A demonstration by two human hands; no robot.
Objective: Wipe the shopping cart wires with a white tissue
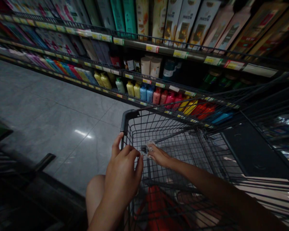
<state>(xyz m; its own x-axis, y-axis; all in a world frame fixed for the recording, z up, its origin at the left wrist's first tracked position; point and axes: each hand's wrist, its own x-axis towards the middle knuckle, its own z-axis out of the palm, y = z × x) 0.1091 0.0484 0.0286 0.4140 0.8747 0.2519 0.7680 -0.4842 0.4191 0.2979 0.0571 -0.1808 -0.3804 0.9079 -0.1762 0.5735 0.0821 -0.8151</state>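
My left hand [124, 168] is at the near left rim of a black wire shopping cart [129, 120]. Its index finger lies against the rim, while the thumb and middle finger come together in a pinch; anything between them is too small to tell. Just right of it, my right hand [159, 156] reaches over the basket with its fingers closed on a small crumpled whitish wrapper [151, 145]. A small dark piece [144, 148] lies between the two hands, touching or close to the wrapper. Below the wires shows a red bag or cloth [156, 208], partly hidden.
Shelves [135, 43] of shampoo and pump bottles run across the top, close to the cart's far side. A dark panel [257, 150] is fixed to the cart at right. Grey tiled floor [69, 112] lies left. Dark, blurred structures fill the lower left. A bare knee [95, 192] shows beside my left arm.
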